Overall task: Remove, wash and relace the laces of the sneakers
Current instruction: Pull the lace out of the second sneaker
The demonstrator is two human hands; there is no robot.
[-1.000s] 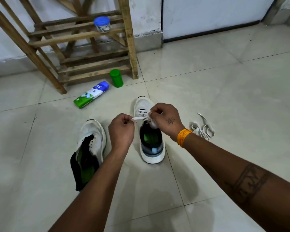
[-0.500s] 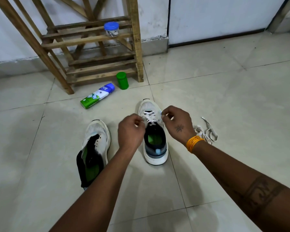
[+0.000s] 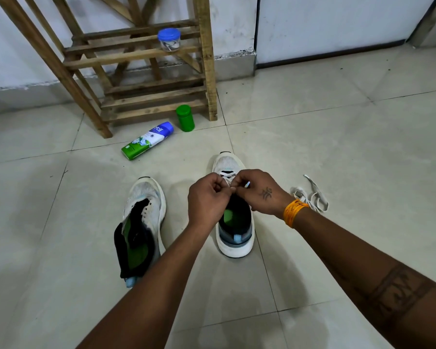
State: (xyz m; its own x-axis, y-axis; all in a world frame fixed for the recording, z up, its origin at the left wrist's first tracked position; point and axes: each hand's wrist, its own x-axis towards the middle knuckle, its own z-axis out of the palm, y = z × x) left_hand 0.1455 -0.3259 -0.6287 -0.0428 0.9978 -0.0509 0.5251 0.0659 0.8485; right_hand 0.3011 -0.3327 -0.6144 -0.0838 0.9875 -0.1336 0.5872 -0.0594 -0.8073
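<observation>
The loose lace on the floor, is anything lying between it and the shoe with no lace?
Yes. The other sneaker, with both hands working over it, stands between the loose lace and the unlaced sneaker.

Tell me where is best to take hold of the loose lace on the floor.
Probably pinch the loose lace at its free end with the fingers, coming from above: that end runs out straight, away from the tangled loops near the right hand.
</observation>
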